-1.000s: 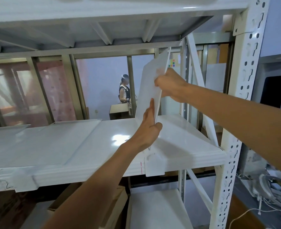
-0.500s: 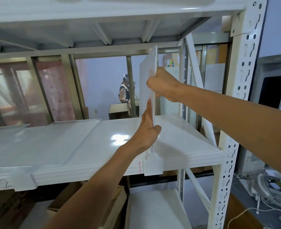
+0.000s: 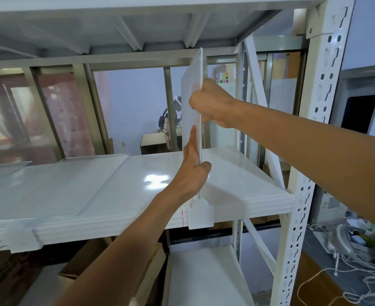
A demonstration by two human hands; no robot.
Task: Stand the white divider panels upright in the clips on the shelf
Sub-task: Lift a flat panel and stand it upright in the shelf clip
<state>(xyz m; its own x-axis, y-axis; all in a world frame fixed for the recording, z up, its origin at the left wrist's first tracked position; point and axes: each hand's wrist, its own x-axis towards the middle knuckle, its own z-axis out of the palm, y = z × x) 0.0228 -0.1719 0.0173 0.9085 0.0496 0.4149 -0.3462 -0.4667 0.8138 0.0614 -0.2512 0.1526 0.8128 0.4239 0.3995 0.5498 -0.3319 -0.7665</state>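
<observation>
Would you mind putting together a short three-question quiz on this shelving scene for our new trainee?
1. True or false: the white divider panel lies flat on the shelf.
2. Which hand grips the panel's near edge higher up? A) left hand B) right hand
3. Fill in: the panel's lower front corner meets the white ____ on the shelf's front lip.

Key
1. False: it stands upright, edge toward the camera.
2. B: the right hand is closed on the edge above, while the left hand lies flat against the panel's left face, lower down.
3. clip
</observation>
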